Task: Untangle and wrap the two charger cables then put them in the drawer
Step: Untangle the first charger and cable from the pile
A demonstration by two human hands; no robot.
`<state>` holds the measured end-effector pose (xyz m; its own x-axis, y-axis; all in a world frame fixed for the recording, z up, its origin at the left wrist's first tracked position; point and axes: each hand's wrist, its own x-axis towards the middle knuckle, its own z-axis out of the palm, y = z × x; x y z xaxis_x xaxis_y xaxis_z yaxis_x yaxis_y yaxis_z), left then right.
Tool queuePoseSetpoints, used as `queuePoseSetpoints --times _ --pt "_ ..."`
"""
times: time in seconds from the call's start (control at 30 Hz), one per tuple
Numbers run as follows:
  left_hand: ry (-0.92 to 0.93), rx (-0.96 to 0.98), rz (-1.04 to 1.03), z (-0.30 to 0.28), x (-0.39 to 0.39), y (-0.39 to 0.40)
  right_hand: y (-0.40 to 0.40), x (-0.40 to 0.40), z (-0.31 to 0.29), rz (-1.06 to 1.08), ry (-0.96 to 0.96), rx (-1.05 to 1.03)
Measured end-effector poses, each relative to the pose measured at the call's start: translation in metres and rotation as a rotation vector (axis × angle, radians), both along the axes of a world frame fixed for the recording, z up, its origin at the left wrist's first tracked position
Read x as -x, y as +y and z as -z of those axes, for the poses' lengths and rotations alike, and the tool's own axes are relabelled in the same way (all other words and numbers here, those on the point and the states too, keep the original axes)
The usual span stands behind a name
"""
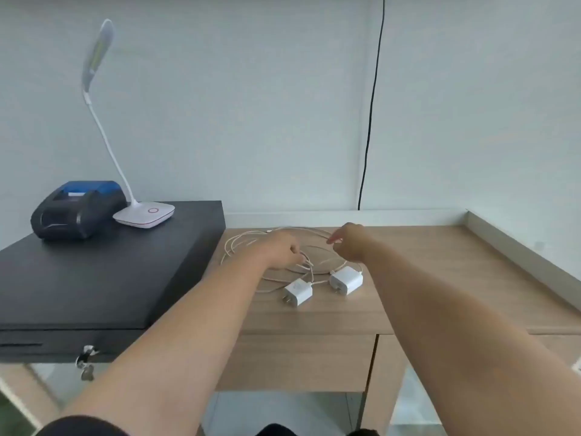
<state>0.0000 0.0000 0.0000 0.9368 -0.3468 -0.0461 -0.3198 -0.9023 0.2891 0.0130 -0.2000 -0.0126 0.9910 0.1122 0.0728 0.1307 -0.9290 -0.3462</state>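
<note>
Two white charger cables point(239, 243) lie tangled in loops on the wooden desk point(424, 278). Their two white plug bricks sit near the front of the tangle: one brick point(298, 291) on the left, the other brick point(346, 280) on the right. My left hand point(283, 248) rests on the tangle with its fingers closed on cable strands just above the left brick. My right hand point(349, 242) hovers over the loops with finger and thumb pinched together; whether a strand is between them I cannot tell. A closed wooden drawer front point(301, 361) sits under the desk top.
A black cash drawer box point(94, 278) stands on the left with a key point(86, 366) in its front lock. On it sit a black and blue receipt printer point(78, 209) and a white desk lamp point(144, 214). A black wire point(371, 114) runs down the wall.
</note>
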Motion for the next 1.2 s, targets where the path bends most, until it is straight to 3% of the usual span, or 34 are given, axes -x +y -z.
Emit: queuePoseSetpoints --times 0.17,0.3,0.47,0.6,0.73,0.87,0.97,1.1,1.2 --pt "0.084 0.068 -0.002 0.045 0.021 -0.005 0.004 0.019 0.025 -0.053 -0.023 -0.067" --pt "0.013 0.089 -0.027 0.071 0.033 -0.002 0.007 0.031 0.042 -0.1 -0.066 -0.123" --pt "-0.158 0.397 -0.105 0.101 0.043 0.003 -0.002 0.043 0.075 -0.082 -0.11 -0.168" --pt "-0.189 0.534 -0.129 0.107 0.044 0.007 -0.015 0.04 0.097 -0.004 -0.323 -0.259" --pt "-0.097 0.782 -0.225 0.102 0.049 0.01 -0.022 0.035 0.099 0.101 -0.417 -0.164" --pt "0.03 0.988 -0.256 0.096 0.049 0.011 -0.008 0.038 0.099 -0.123 -0.6 -0.207" --pt "0.164 1.132 -0.269 0.089 0.05 0.012 0.021 0.041 0.098 -0.217 -0.534 -0.322" --pt "0.252 1.282 -0.297 0.08 0.054 0.016 0.044 0.033 0.095 -0.169 -0.419 -0.516" --pt "0.422 1.462 -0.215 0.075 0.057 0.022 0.049 0.023 0.093 -0.182 -0.376 -0.543"
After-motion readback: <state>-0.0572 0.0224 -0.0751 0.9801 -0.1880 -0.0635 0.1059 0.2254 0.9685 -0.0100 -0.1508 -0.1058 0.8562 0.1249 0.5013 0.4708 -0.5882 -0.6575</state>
